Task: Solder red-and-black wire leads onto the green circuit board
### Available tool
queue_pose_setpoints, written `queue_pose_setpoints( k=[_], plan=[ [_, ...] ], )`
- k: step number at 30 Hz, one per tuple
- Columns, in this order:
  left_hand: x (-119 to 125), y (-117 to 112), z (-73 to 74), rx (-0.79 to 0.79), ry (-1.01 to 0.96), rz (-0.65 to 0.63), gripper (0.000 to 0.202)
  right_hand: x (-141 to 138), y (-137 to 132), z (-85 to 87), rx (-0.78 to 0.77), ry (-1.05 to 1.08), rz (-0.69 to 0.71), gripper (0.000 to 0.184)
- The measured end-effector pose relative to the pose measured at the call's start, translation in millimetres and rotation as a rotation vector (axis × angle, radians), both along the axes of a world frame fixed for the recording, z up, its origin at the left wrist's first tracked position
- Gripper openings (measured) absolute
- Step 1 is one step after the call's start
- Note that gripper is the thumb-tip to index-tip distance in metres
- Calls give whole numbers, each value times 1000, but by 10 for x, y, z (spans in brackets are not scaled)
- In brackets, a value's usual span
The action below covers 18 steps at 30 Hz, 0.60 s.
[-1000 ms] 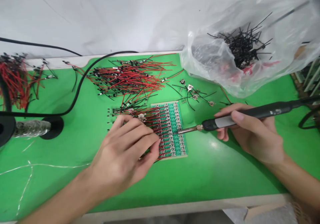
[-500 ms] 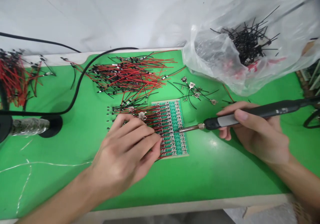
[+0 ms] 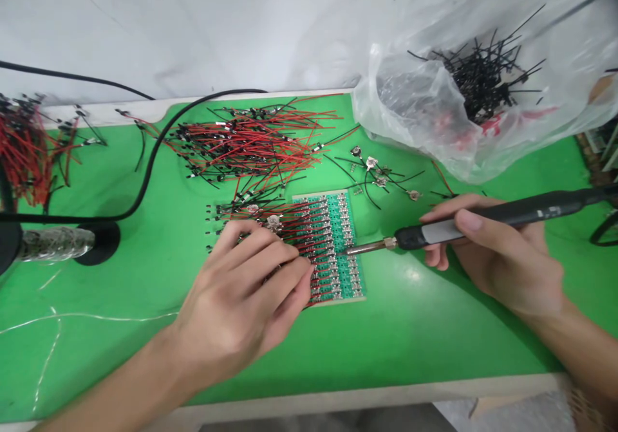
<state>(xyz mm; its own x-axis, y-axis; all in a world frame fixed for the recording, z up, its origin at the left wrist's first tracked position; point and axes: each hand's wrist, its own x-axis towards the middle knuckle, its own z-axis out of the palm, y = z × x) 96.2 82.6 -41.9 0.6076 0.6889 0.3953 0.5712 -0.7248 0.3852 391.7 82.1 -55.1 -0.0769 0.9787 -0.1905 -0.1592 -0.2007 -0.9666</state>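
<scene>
My right hand (image 3: 506, 258) is closed around a soldering iron (image 3: 512, 214), holding it almost level. Its metal tip points left and meets the middle of a green circuit board (image 3: 346, 226), though the exact contact is too small to see. Over the board's left edge, my left hand (image 3: 246, 290) has its thumb and fingertips pinched on a red wire, mostly covered by the fingers. Rows of red wires (image 3: 309, 208) run from the left onto the board's solder pads. Small round metal parts (image 3: 274, 223) lie just above my left knuckles.
Behind the board lies a pile of red and black wired parts (image 3: 251, 139). A plastic bag (image 3: 410, 110) with black leads stands back right. Left are a solder spool (image 3: 60, 244), a black cable (image 3: 153, 161) and another wire heap (image 3: 24, 155). Loose metal discs (image 3: 381, 179) lie near the bag.
</scene>
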Motion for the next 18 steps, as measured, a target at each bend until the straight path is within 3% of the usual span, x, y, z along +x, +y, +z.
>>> queue_pose_setpoints(
  k=[18],
  plan=[
    [-12, -36, -39, 85, 62, -26, 22, 10, -1, -2, 10, -5, 15, 18]
  ],
)
